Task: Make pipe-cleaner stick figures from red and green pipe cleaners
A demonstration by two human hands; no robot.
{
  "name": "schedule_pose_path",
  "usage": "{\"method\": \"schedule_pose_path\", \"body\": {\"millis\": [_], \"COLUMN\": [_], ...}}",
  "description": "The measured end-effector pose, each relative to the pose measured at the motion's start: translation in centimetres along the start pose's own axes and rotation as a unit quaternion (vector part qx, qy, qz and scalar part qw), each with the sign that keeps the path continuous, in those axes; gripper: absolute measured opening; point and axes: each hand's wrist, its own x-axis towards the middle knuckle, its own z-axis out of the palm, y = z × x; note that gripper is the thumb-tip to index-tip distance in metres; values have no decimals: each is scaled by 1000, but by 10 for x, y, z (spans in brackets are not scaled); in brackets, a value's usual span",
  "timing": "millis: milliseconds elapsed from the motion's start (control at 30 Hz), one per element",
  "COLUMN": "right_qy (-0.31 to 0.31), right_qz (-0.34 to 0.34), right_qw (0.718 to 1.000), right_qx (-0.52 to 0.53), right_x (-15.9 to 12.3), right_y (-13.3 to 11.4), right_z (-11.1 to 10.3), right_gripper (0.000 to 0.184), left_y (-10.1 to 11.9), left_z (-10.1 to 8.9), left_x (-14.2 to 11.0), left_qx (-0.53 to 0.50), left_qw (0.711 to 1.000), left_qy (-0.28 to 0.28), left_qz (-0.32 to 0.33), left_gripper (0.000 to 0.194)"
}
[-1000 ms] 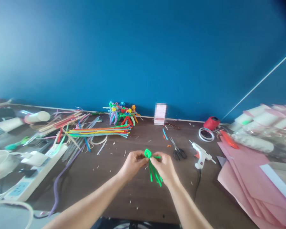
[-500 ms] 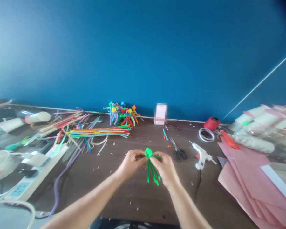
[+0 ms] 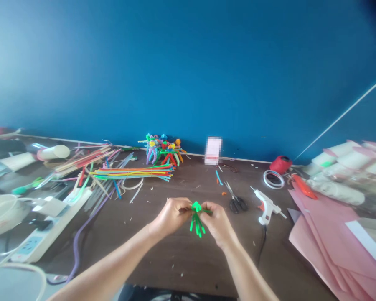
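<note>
Over the middle of the brown table [image 3: 181, 255], my left hand [image 3: 171, 216] and my right hand [image 3: 217, 221] pinch a bright green pipe-cleaner figure [image 3: 196, 220] between them. It has a small loop at the top, a short arm sticking out to the right, and several strands hanging down between my hands. Both hands have their fingers closed on it near the loop.
A pile of coloured pipe cleaners [image 3: 131, 172] and several finished figures [image 3: 163, 150] lie at the back. Scissors [image 3: 235, 200], a white glue gun [image 3: 267, 206], tape rings [image 3: 273, 179] and red thread [image 3: 280, 164] sit right. Pink paper [image 3: 322, 238] covers the right; a power strip [image 3: 47, 230] lies left.
The hanging green strands have swung inward and look shorter. My hands have shifted slightly lower and closer together around the figure.
</note>
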Motion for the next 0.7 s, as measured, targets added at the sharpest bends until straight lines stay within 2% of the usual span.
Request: {"method": "schedule_pose_path", "body": {"millis": [100, 200, 267, 333, 400, 433, 500, 567, 600, 700], "right_qy": [4, 4, -7, -16, -28, -30, -10, 43, 71, 107], "right_qz": [12, 43, 59, 59, 37, 19, -26, -89, -129, -247], "right_qw": [999, 990, 981, 978, 984, 989, 998, 994, 985, 934], "right_qx": [45, 133, 186, 201, 171, 143, 63, -38, -91, -236], "right_x": [0, 3, 5, 6, 7, 6, 5, 3, 2, -1], "right_y": [5, 14, 19, 21, 20, 18, 15, 13, 13, 12], "right_z": [3, 8, 11, 11, 9, 7, 4, 1, 0, -1], "right_gripper": [10, 15, 17, 19, 18, 16, 11, 11, 12, 11], "left_y": [5, 5, 3, -1, -4, -4, -4, -2, -1, 0], "left_z": [-5, -5, -2, 3, 6, 8, 8, 8, 7, 8], "left_x": [-2, -6, -8, -7, -4, -2, 1, 4, 4, 3], "left_qx": [28, 73, 77, 34, -61, -126, -261, -349, -369, -369], "left_qw": [998, 990, 988, 996, 995, 983, 941, 901, 890, 887], "left_qy": [-7, 16, 32, 46, 63, 67, 65, 56, 53, 48], "left_qz": [50, 121, 133, 73, -51, -115, -206, -250, -262, -272], "left_gripper": [15, 17, 18, 16, 13, 12, 15, 18, 19, 19]}}
